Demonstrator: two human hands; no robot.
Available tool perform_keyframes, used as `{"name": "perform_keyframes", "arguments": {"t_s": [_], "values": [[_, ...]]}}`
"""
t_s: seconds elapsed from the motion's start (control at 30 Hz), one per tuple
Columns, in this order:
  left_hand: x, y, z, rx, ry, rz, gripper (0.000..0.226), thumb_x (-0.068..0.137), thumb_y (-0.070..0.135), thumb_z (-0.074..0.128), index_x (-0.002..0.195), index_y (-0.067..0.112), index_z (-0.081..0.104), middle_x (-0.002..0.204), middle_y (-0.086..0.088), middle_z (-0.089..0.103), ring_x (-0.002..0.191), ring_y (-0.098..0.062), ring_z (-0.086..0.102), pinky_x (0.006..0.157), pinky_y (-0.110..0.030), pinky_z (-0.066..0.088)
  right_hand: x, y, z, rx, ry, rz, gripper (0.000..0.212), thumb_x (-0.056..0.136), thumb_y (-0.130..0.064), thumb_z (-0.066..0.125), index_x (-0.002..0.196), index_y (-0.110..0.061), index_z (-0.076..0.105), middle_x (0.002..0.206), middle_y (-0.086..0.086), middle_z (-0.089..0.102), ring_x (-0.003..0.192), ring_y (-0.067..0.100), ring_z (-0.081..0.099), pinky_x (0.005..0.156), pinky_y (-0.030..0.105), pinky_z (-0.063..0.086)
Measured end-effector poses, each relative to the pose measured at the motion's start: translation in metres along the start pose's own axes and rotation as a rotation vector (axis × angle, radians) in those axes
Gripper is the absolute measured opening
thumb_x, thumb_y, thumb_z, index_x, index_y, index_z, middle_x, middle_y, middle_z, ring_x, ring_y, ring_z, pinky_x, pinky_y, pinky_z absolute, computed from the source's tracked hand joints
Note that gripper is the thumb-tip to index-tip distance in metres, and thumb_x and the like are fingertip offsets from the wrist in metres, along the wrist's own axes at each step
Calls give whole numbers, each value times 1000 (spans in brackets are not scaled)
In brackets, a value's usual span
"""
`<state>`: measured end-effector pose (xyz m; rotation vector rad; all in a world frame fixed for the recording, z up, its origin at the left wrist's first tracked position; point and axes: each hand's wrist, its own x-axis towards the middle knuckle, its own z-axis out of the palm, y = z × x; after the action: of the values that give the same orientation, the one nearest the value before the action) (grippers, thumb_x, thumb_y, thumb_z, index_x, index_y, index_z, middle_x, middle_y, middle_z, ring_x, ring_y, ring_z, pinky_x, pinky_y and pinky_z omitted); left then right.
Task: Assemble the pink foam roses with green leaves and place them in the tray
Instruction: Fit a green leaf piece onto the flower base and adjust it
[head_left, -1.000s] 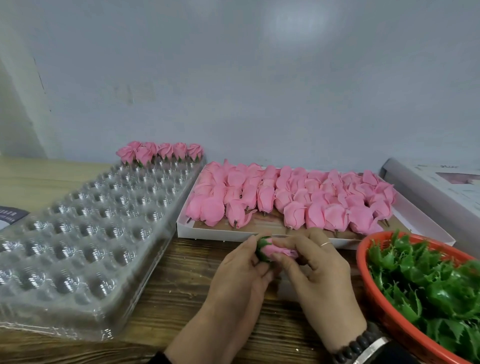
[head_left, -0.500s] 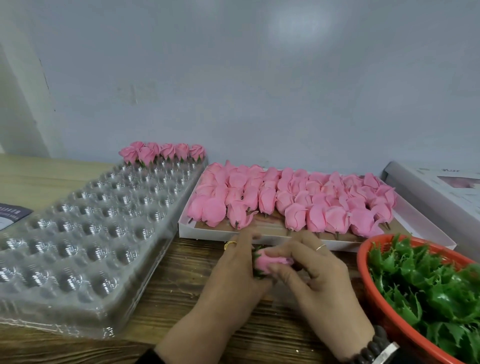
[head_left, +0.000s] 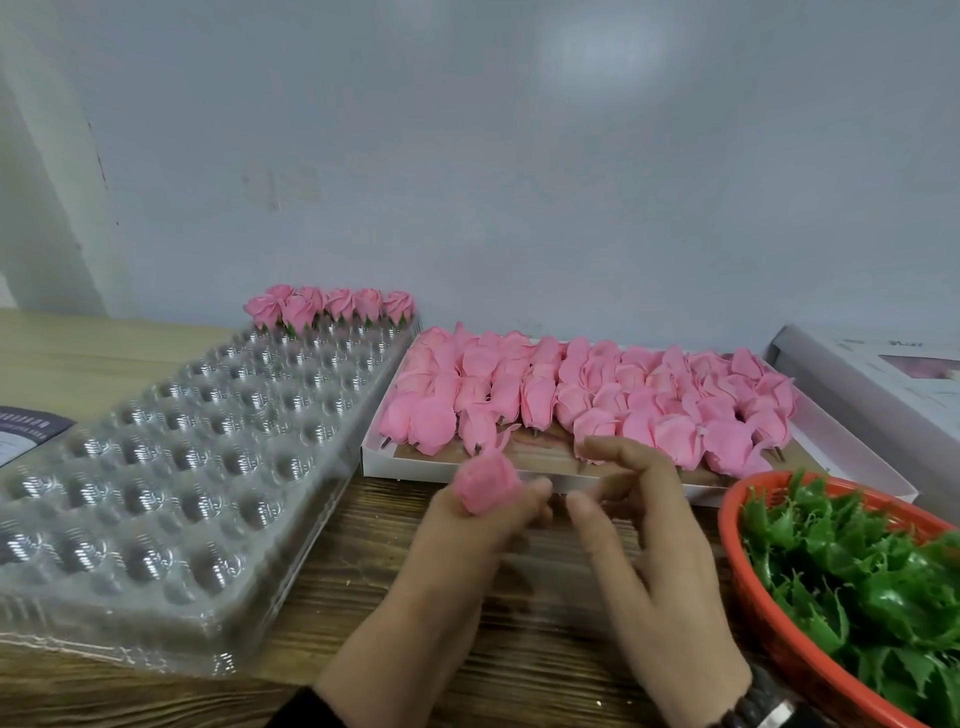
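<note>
My left hand (head_left: 467, 540) grips one pink foam rose (head_left: 487, 480) upright, bloom pointing up, over the wooden table in front of the white box. Its green leaf base is hidden inside my fingers. My right hand (head_left: 649, 545) sits just to the right of it, fingers relaxed and apart, holding nothing. The clear plastic tray (head_left: 171, 467) with many round cups lies to the left. Several finished roses (head_left: 332, 306) stand in its far row. A white box (head_left: 519, 470) of loose pink roses (head_left: 587, 395) lies behind my hands.
An orange basket (head_left: 748, 587) full of green leaves (head_left: 872, 577) sits at the right, close to my right wrist. A white carton (head_left: 883, 384) lies at the far right. A dark booklet (head_left: 26, 431) lies at the left edge. A grey wall stands behind.
Both hands were pressing the rose and leaf together. Now my right hand has let go and drawn back, and my left hand has lifted the rose upright and slightly left.
</note>
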<state>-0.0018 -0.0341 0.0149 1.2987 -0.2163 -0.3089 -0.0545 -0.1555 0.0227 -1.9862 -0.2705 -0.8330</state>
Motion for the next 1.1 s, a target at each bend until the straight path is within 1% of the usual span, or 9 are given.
{"name": "perform_keyframes", "arguments": {"t_s": [0.13, 0.2, 0.4, 0.57, 0.73, 0.8, 0.87, 0.97, 1.1], "values": [[3, 3, 5, -373, 69, -54, 39, 62, 19, 78, 96, 2, 68, 97, -15, 66, 94, -25, 60, 88, -41, 44, -5, 1, 11, -12, -63, 78, 44, 72, -12, 72, 99, -38, 49, 90, -16, 59, 87, 1, 58, 74, 2, 39], [2, 3, 8, -487, 36, -104, 41, 66, 27, 73, 100, 4, 68, 93, -13, 67, 82, -20, 64, 81, -34, 50, -6, 0, 20, -20, -123, 90, 46, 71, -8, 75, 94, -35, 47, 87, -12, 59, 86, -2, 57, 72, 0, 38], [-4, 1, 17, -576, -71, -166, 32, 75, 31, 65, 98, 9, 69, 82, -8, 67, 74, -16, 67, 63, -25, 56, -4, -1, 25, -86, -68, 115, 42, 67, -2, 73, 82, -31, 46, 82, -13, 56, 74, 1, 55, 62, 4, 40], [-2, 5, 7, -563, -223, -191, 55, 46, 30, 92, 88, 3, 71, 75, -12, 65, 75, -22, 67, 76, -32, 57, 1, -6, 21, 234, -65, 318, 30, 66, -1, 74, 75, -23, 55, 59, -8, 56, 51, 2, 48, 50, 11, 39], [-3, 10, 10, -518, -151, -187, 20, 67, 29, 66, 64, 11, 72, 95, -16, 69, 87, -28, 66, 86, -42, 53, 2, -7, 19, 486, -138, 429, 20, 73, 1, 73, 75, -10, 56, 59, -5, 58, 55, 5, 47, 53, 16, 42], [-3, 12, 10, -514, -98, -184, 28, 68, 34, 64, 74, 7, 70, 94, -15, 69, 81, -26, 66, 73, -38, 58, -1, -6, 21, 439, -132, 414, 27, 71, -2, 76, 85, -15, 58, 67, -4, 64, 57, 3, 51, 55, 15, 44], [-1, 13, 10, -529, -10, -205, 50, 65, 37, 67, 99, 0, 64, 92, -14, 67, 72, -24, 65, 60, -34, 57, -4, -4, 24, 325, -129, 350, 39, 65, -6, 79, 90, -23, 54, 74, -3, 64, 62, 3, 56, 60, 14, 46], [-1, 12, 12, -570, 54, -188, 59, 65, 36, 67, 110, -1, 58, 84, -10, 65, 62, -19, 63, 64, -34, 55, -5, -3, 26, 138, -77, 246, 43, 65, -6, 78, 86, -31, 51, 78, -7, 62, 70, 4, 60, 65, 7, 43], [-1, 8, 12, -570, 56, -192, 59, 70, 36, 65, 111, -6, 59, 76, -8, 63, 60, -16, 61, 67, -33, 52, -5, -5, 26, 43, -54, 168, 35, 65, -3, 77, 80, -26, 57, 76, -7, 60, 73, 4, 59, 64, 2, 40]]}}
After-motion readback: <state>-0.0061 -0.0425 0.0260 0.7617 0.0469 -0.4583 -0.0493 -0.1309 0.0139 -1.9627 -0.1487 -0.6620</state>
